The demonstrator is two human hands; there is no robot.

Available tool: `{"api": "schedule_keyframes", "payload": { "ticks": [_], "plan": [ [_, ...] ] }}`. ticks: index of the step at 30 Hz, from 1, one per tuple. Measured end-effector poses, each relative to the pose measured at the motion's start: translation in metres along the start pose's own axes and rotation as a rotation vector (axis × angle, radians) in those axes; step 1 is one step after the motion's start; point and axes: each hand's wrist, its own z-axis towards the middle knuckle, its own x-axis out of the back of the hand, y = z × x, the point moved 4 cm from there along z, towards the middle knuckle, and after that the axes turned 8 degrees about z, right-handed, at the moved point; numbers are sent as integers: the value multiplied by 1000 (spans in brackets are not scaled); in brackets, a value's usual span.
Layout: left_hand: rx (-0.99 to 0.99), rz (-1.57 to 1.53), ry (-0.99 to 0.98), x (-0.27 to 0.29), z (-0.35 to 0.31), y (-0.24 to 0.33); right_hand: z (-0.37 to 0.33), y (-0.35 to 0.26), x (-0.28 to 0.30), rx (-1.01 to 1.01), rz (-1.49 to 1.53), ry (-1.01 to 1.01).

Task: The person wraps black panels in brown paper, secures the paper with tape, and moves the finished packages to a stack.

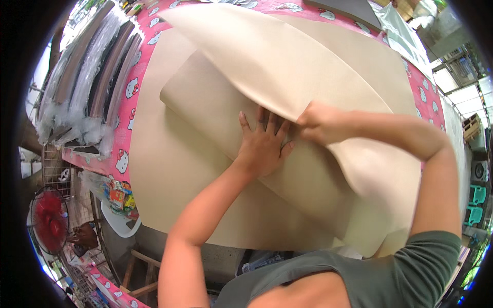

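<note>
A large sheet of brown paper (169, 190) lies over the table, with part of it folded back on itself in a rounded, loose bend. My left hand (263, 146) presses on the folded part, fingers spread, its fingertips reaching under a raised flap. That lifted flap of brown paper (277, 56) sweeps up from the far left and down toward the right. At its near edge, my right hand (321, 123) is closed on the paper, just right of the left hand. Near my right elbow the paper is curled and partly blurred.
The pink patterned tablecloth (120, 149) shows around the paper. Plastic-wrapped long strips (84, 77) are stacked at the left. Below them are a white plastic chair (120, 220), a red fan (50, 220) and a wooden stool (141, 272). A grey flat panel (349, 10) lies at the far edge.
</note>
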Motion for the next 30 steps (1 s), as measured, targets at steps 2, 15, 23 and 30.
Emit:
{"api": "schedule_keyframes", "payload": {
  "ticks": [2,15,23,30],
  "plan": [
    [-25,54,-86,2,11,8,13,36,-22,41,56,-43],
    [13,-171,20,5,28,9,10,67,-45,224,238,183],
    [230,-1304,87,6,26,-148,7,60,-58,141,-119,502],
    [974,-547,290,-45,55,-194,-4,49,-75,-95,-482,543]
  ]
}}
